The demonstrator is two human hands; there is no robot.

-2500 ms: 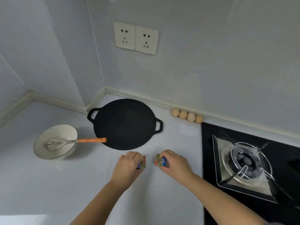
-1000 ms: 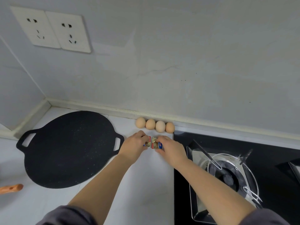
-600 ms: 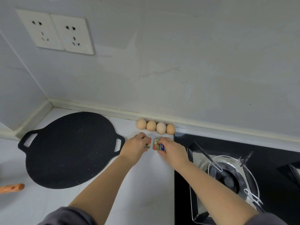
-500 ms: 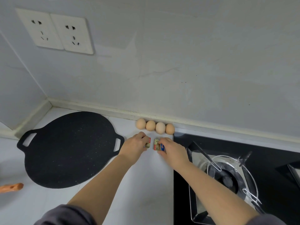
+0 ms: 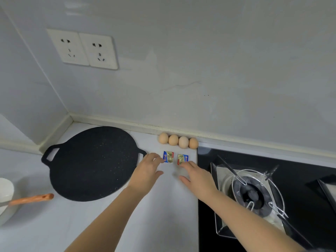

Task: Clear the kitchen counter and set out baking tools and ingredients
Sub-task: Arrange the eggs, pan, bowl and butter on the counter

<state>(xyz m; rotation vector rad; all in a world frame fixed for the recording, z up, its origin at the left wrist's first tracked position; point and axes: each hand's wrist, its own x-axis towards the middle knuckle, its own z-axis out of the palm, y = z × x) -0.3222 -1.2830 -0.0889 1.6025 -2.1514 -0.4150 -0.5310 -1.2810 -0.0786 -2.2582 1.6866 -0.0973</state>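
Setting-out seemingly well along; possibly more to fetch.
Laid out on the counter (image 5: 163, 215): four eggs (image 5: 178, 140) at the wall, a black pan (image 5: 92, 162), a bowl (image 5: 4, 191) with whisk (image 5: 31, 198). Flat just before the eggs, gold foil with blue and red ends: left packet (image 5: 168, 156) and right packet (image 5: 182, 159) of butter. Left hand (image 5: 145, 171) and right hand (image 5: 197, 176) slack, spread, fingertips at the packets, gripping nothing.

The one camera sits on my head and looks forward and down across the white stone counter (image 5: 163, 219) towards the pale grey plastered wall (image 5: 209, 60). Its wide lens takes in the twin white wall sockets (image 5: 81, 49) at upper left and the black glass gas hob (image 5: 305, 180) at lower right. It is close. My forearms enter from the bottom edge, with my left hand (image 5: 145, 172) and right hand (image 5: 198, 178) near mid-frame.
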